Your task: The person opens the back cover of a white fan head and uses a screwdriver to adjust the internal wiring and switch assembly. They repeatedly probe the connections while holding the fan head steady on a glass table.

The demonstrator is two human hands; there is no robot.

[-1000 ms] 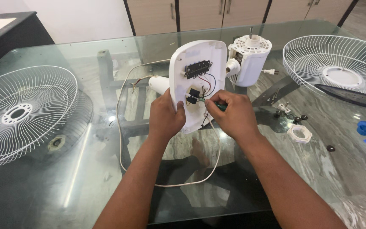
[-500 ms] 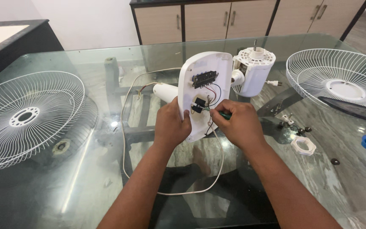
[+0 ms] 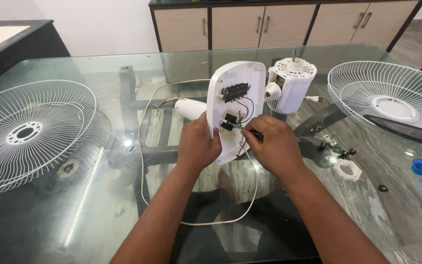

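Two hands at frame centre: your left hand [image 3: 199, 146] grips the white fan housing [image 3: 234, 105]; right hand [image 3: 274, 146] fingers pinch a screwdriver [image 3: 250, 132] at its wiring, mid-unscrewing; steady turning comes next.

White fan base panel [image 3: 235, 105] upright on glass, wiring exposed, green-handled screwdriver [image 3: 251, 132] tip at switch

Looks like a room in a home, pressed into use as a repair spot — glass-topped dining table [image 3: 98, 205] over a polished stone floor [image 3: 406, 146], wooden cabinets [image 3: 279, 24] with metal handles along a plain white wall [image 3: 98, 24]. Fan parts spread across the glass — two wire guards [image 3: 30, 132] and a motor [image 3: 291, 84].
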